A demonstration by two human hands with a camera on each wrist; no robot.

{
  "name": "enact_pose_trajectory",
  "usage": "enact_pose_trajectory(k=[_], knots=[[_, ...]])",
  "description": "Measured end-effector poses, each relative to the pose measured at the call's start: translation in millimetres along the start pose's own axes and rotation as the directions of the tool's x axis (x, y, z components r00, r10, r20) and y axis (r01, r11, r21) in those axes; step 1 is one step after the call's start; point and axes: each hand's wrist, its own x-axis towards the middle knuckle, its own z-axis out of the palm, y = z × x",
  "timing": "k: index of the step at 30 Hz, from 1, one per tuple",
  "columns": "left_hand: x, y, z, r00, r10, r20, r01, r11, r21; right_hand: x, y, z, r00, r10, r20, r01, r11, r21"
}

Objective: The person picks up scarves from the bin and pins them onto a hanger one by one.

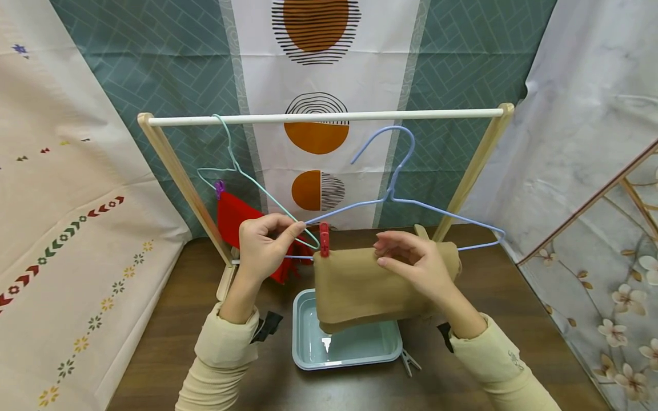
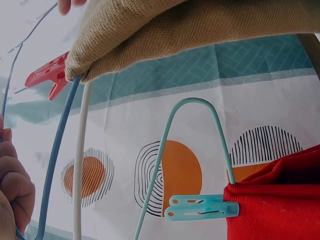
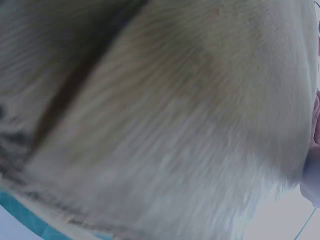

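My left hand point(image 1: 269, 242) pinches the left arm of a blue clothes hanger point(image 1: 442, 212) between thumb and fingers. A brown cloth point(image 1: 365, 285) is folded over the hanger's lower bar. At the cloth's left top corner sits a red clothespin point(image 1: 324, 240), which also shows in the left wrist view. My right hand point(image 1: 416, 262) hovers in front of the cloth's upper right part, fingers loosely bent with nothing between them. The hanger's hook stands below the rack's white rod point(image 1: 329, 117), tipped forward. Blurred brown cloth point(image 3: 200, 110) fills most of the right wrist view.
On the rod's left hangs a mint green hanger point(image 1: 267, 194) bearing a red cloth point(image 1: 233, 220), held by a purple clothespin point(image 1: 220, 188) and a teal clothespin point(image 2: 202, 207). Below the brown cloth stands a pale blue basin point(image 1: 346, 363). A grey clothespin point(image 1: 408, 362) lies beside it.
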Motion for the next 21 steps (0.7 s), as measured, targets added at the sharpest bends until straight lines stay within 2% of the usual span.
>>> enact_pose_trajectory(k=[15,21], knots=[[1.1,0.4,-6.7,1.000,-0.011,-0.017,0.011,1.000,-0.003,-26.9,-7,-29,0.998,-0.020,0.051,0.027,0.992,-0.127],[2.2,0.6,-8.4,0.999,-0.006,-0.040,0.005,1.000,-0.015,-38.6,-5,-37,0.997,0.011,0.077,0.005,0.978,-0.207]])
